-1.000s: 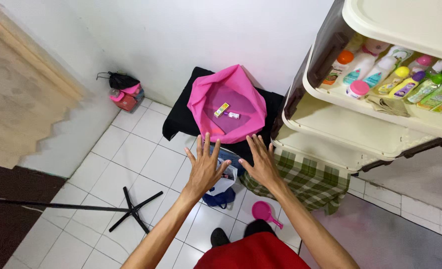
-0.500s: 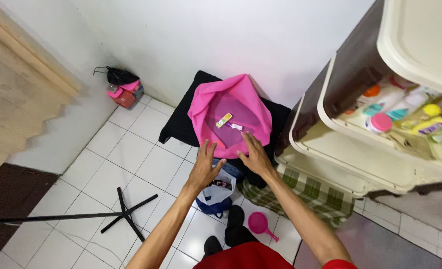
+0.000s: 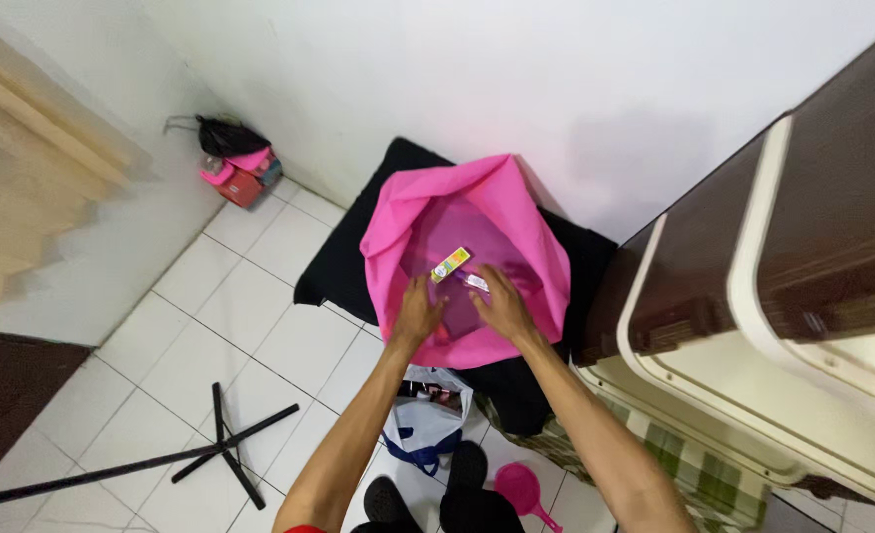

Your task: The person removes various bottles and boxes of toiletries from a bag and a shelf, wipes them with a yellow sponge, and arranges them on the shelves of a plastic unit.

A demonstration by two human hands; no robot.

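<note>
— Reaching into the pink bag [image 3: 516, 247], were both hands empty?
— Yes. My left hand [image 3: 416, 314] and right hand [image 3: 501, 304] lay spread beside the small yellow box [image 3: 450, 265] inside. Snagging the loose cloth might have tipped it out.

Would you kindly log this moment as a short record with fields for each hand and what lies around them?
left hand: left hand flat inside the pink bag, holding nothing
right hand: right hand in the bag beside a small white packet
nearby in bag: yellow packet
under bag: black cloth
floor: white bag with blue handles, pink scoop, black stand
right side: cream drawer unit
</note>
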